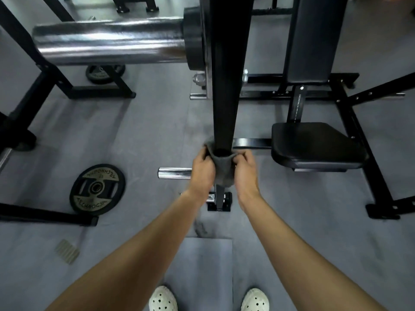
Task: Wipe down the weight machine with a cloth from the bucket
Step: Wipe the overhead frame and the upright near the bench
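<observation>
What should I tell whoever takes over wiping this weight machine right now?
The left hand grips the grey cloth on its left side, and the right hand grips its right side.
The cloth is wrapped around the lower part of the black upright post.
The bucket is out of view.
Done: cloth fetched, post under way.
Probably left: seat pad, back pad and chrome sleeve. The picture does not show which are already clean.

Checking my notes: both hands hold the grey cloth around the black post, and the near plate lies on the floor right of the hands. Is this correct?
No. The head view shows the near plate left of the hands, not right. The left hand and right hand do hold the cloth around the post.
</observation>
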Demonstrator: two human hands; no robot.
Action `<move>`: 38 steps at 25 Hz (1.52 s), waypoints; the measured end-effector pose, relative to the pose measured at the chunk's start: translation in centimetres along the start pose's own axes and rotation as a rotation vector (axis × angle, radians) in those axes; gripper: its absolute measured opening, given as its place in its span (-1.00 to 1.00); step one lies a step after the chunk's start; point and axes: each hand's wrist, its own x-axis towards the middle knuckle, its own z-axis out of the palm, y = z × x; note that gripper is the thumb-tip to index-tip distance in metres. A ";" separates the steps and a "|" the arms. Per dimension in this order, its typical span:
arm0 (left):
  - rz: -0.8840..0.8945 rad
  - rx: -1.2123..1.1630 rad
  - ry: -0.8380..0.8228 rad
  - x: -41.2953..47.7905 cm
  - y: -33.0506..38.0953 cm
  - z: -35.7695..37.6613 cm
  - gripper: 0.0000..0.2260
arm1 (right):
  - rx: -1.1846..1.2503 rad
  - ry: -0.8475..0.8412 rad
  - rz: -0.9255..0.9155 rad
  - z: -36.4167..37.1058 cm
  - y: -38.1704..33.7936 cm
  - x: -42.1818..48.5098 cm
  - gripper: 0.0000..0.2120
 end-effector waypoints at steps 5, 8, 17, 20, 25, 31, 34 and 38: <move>-0.124 -0.105 -0.025 3.5 -1.0 0.7 -0.43 | 0.085 0.083 -0.060 1.2 1.3 0.7 -0.80; -0.162 0.090 0.018 2.4 -3.6 -0.5 -0.56 | -0.067 0.045 0.117 0.7 2.8 1.4 -0.81; -0.042 0.051 0.064 1.6 -2.9 -0.1 -0.62 | -0.038 0.134 -0.010 1.5 5.3 2.6 -0.80; -0.003 0.193 0.000 -0.2 -3.9 -0.9 -0.51 | 0.021 0.094 0.087 0.7 5.4 2.9 -0.73; 0.069 0.320 -0.002 -1.5 -2.8 -0.8 -0.67 | 0.230 -0.010 -0.029 1.7 0.6 4.4 -0.66; -0.050 0.529 0.032 -0.2 -2.2 -1.1 -0.76 | -0.108 -0.081 0.100 0.7 2.6 7.6 -0.68; -0.078 0.557 0.002 0.2 -2.7 -1.6 -0.77 | -0.106 -0.078 0.163 -0.3 4.2 7.0 -0.64; -0.088 0.602 0.021 0.5 -3.1 -2.3 -0.76 | 0.190 -0.024 0.041 1.3 2.0 6.3 -0.58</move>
